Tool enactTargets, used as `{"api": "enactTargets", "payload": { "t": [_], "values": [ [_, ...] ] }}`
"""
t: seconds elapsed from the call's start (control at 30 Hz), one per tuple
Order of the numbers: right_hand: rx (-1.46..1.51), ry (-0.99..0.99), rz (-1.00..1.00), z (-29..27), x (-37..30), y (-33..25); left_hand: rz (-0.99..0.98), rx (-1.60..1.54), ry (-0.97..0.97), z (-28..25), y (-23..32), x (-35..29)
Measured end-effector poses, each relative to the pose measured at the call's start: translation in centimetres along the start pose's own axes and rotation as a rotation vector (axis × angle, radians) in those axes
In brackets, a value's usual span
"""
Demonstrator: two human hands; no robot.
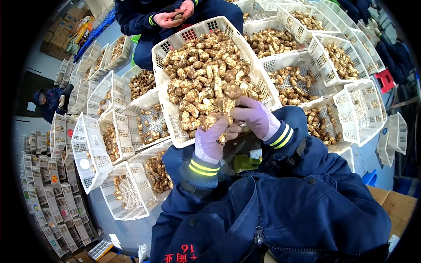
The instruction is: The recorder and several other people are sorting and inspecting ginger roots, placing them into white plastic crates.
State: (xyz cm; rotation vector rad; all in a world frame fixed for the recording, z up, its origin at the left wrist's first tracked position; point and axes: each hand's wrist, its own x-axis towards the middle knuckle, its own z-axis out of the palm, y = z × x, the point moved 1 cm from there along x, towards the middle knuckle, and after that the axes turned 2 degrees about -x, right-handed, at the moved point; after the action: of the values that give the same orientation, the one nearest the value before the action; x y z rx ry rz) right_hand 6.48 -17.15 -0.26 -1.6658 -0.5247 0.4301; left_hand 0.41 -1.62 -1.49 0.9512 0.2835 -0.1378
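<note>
My left hand [213,139], in a purple glove, is closed around a brown-and-white mushroom [209,122] at the near edge of a large white crate [176,135]. Right beside it, my right hand [254,115], gloved the same way, grips another mushroom with a round brown cap [232,90] and a thick pale stem. The fingertips of both hands almost meet, and some fingers are hidden behind the mushrooms. A heap of similar soil-stained mushrooms [197,65] fills the crate just beyond my hands.
Across the crate, a co-worker's bare hands [174,18] hold a small brown piece. White perforated crates of mushrooms [272,41] surround me on both sides. Stacked crates [57,193] stand at the left, a red stool [384,81] at the right, and cardboard boxes [394,208] at the lower right.
</note>
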Motion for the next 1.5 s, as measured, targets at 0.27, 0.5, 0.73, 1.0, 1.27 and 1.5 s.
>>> {"api": "enactTargets", "payload": {
  "t": [0.27, 0.5, 0.73, 1.0, 1.27, 1.5],
  "values": [
    [0.966, 0.017, -0.020, 1.0, 0.6, 2.3, -0.288, -0.505, -0.168, 0.3, 0.0, -0.2],
    [0.885, 0.082, 0.143, 0.8, 0.6, 2.7, -0.033, -0.071, -0.083, -1.4, -1.4, 0.0],
    [0.217, 0.298, 0.204, -1.7, -0.3, 0.3, -0.104, 0.636, -0.041, -0.9, 2.5, -0.5],
    [0.182, 0.427, -0.024, -8.9, -3.6, 2.5, 0.319, 0.902, 0.084, -2.0, 7.2, 3.7],
    [0.978, 0.213, 0.136, -15.5, -9.7, 8.2, 0.503, 1.863, -0.535, -0.7, 3.8, 12.0],
    [0.405, 0.491, 0.346, -17.5, -10.9, 11.3, 0.176, 2.220, -0.653, 0.6, 2.2, 11.6]
  ]
}}
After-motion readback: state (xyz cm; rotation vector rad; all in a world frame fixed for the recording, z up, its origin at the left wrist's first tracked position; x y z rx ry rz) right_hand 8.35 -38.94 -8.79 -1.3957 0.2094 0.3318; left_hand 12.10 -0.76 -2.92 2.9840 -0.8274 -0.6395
